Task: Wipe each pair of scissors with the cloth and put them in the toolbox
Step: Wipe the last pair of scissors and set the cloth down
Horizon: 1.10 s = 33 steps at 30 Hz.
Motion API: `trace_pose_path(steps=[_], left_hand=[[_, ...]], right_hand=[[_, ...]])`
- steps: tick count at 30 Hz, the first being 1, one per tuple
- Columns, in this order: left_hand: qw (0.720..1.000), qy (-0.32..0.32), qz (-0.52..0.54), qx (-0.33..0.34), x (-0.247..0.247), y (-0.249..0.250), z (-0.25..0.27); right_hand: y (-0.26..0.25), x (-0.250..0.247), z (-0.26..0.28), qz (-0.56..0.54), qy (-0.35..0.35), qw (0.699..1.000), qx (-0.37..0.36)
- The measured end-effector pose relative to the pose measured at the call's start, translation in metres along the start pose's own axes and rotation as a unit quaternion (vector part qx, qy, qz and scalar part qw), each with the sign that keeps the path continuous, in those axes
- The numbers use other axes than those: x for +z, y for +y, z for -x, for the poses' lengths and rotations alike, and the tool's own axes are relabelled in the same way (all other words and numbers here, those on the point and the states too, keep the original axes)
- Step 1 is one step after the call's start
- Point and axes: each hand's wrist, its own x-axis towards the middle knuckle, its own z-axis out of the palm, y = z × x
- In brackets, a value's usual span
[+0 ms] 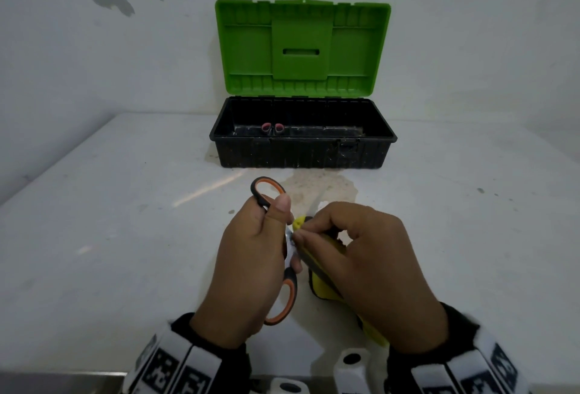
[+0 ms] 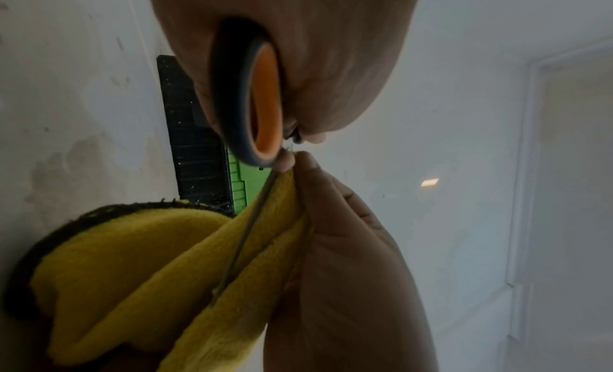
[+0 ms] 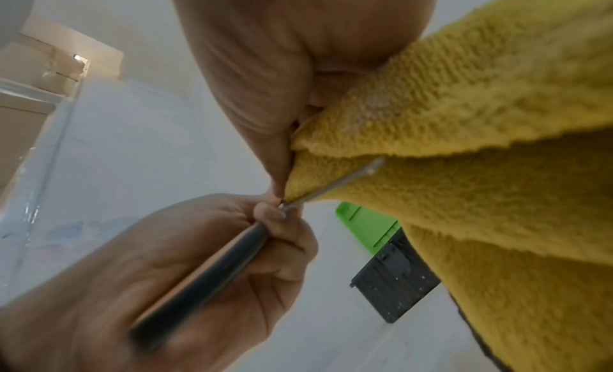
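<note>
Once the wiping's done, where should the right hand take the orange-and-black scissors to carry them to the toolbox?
Probably by the near handle loop of the orange-and-black scissors, coming from the right. The left hand grips them around the pivot with the handles spread, and the blades are wrapped in the yellow cloth held by the right hand. That loop sticks out free below the left hand.

The scene is dim, flat and greyish. A pale streak of glare lies on the counter (image 1: 125, 236) just left of the toolbox (image 1: 303, 148). Wide-angle bending curves the counter's edges. Both wrist views are soft, with near skin and cloth (image 3: 497, 115) blurred.
</note>
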Motion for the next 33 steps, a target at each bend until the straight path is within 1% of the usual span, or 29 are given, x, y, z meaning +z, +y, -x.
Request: trace_pose_path(steps=[1, 4, 5, 8, 9, 11, 13, 14, 16, 19, 24, 27, 29, 33], left_hand=[[1.000, -0.001, -0.004, 0.003, 0.000, -0.001, 0.000], [1.000, -0.004, -0.015, 0.012, 0.000, -0.003, -0.001], [1.000, -0.005, -0.019, 0.020, 0.000, -0.003, -0.001], [0.997, -0.004, -0.042, 0.060, -0.001, -0.004, 0.000], [0.997, -0.006, -0.047, 0.068, -0.001, -0.005, 0.000], [0.997, -0.014, -0.043, 0.065, 0.000, -0.006, 0.000], [0.998, -0.021, -0.027, 0.045, 0.001, -0.008, 0.000], [0.999, -0.023, -0.016, 0.036, 0.002, -0.008, 0.000], [0.999, -0.028, 0.002, 0.029, 0.001, -0.009, -0.001], [0.999, -0.030, 0.014, 0.035, 0.000, -0.009, -0.001], [0.998, -0.032, 0.045, 0.034, 0.002, -0.012, 0.000], [0.998, -0.030, 0.049, 0.039, 0.001, -0.012, 0.000], [0.997, -0.033, 0.044, 0.048, 0.000, -0.013, -0.001], [0.997, -0.047, 0.038, 0.055, 0.000, -0.014, 0.001]], right_hand=[[0.002, 0.001, 0.000, 0.005, 0.003, 1.000, 0.003], [0.007, 0.002, -0.003, 0.007, 0.046, 0.999, 0.029], [0.006, 0.002, -0.002, 0.010, 0.042, 0.999, 0.024], [-0.004, 0.002, 0.001, 0.031, -0.014, 0.999, -0.022], [-0.005, 0.003, 0.002, 0.035, -0.018, 0.999, -0.026], [0.000, 0.001, -0.001, 0.027, 0.006, 1.000, 0.001], [0.007, 0.000, -0.006, 0.016, 0.041, 0.998, 0.039], [0.009, -0.001, -0.007, 0.009, 0.048, 0.998, 0.050], [0.006, -0.001, -0.006, -0.002, 0.033, 0.998, 0.045], [0.001, 0.001, -0.001, -0.024, 0.009, 0.999, 0.041], [0.009, 0.000, -0.003, -0.039, 0.065, 0.990, 0.117], [0.002, 0.000, 0.000, -0.050, 0.056, 0.992, 0.103], [0.002, -0.002, -0.001, -0.061, 0.051, 0.990, 0.120], [0.010, -0.007, -0.008, -0.083, 0.093, 0.981, 0.151]])
